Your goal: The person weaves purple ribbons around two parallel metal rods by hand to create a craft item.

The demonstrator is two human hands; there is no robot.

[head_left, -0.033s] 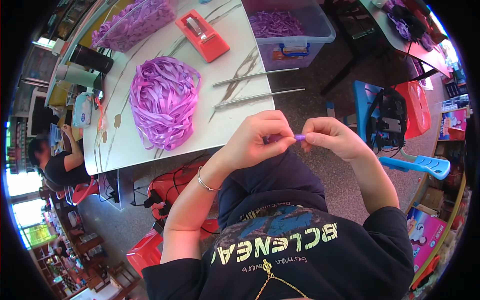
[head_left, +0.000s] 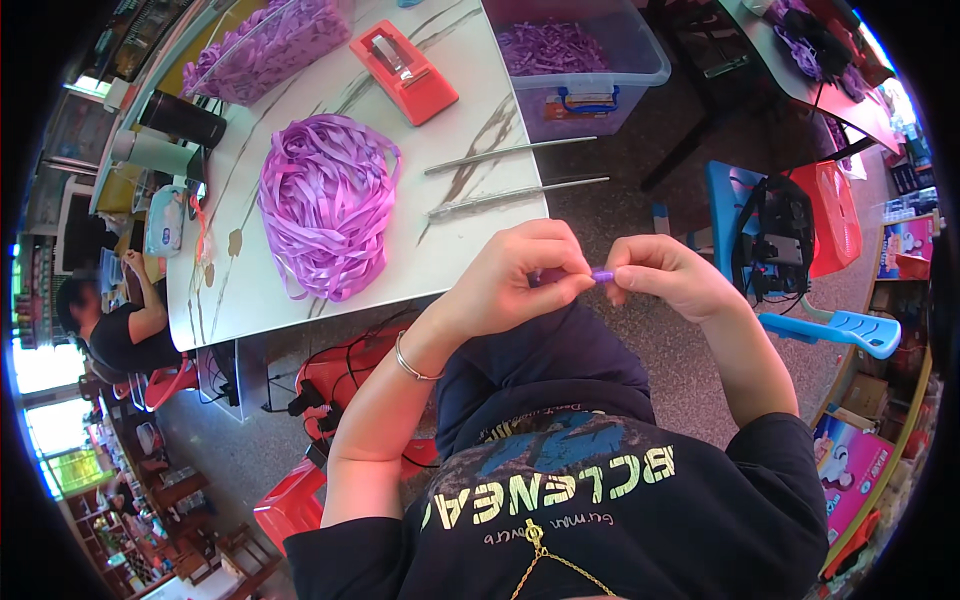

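**Two hands pinching a short purple ribbon piece above the lap**

Centre of the frame: the left hand and right hand meet fingertip to fingertip just below the table edge. Both sets of fingers are curled tight, thumbs pressed against forefingers, and between them they grip a small purple ribbon piece, of which only a short stub shows in the gap. A metal bangle circles the left wrist.

Lower right of the frame: a pink carton with a printed picture panel stands on the floor.

Just above the hands: the white marbled table carries two long metal rods, lying side by side, and a loose heap of purple ribbon to their left.

Upper centre: a red tape dispenser lies on the table; beside it, at the table's right edge, a clear plastic bin with blue latches holds purple cuttings. Upper left: a clear bag of purple ribbon.

Far left: another person in a dark shirt sits apart.
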